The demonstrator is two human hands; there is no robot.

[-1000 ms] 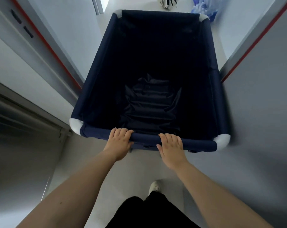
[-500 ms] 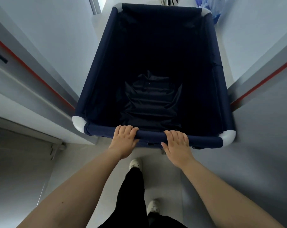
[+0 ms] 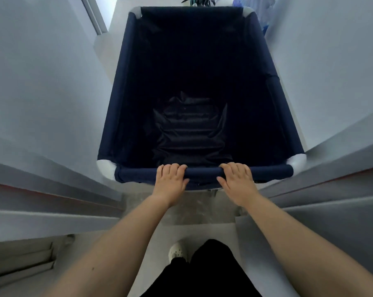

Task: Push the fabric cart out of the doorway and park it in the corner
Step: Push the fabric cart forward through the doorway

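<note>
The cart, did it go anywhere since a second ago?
Yes. The cart rolled forward through the doorway: the red-striped frame that stood beside it now lies level with the hands. Both the left hand and the right hand kept their grip on the near rail.

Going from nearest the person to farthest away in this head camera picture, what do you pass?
White shoe → left hand and right hand, both gripping the near rail → crumpled dark fabric in the cart's bottom → far rail → blue bag.
</note>
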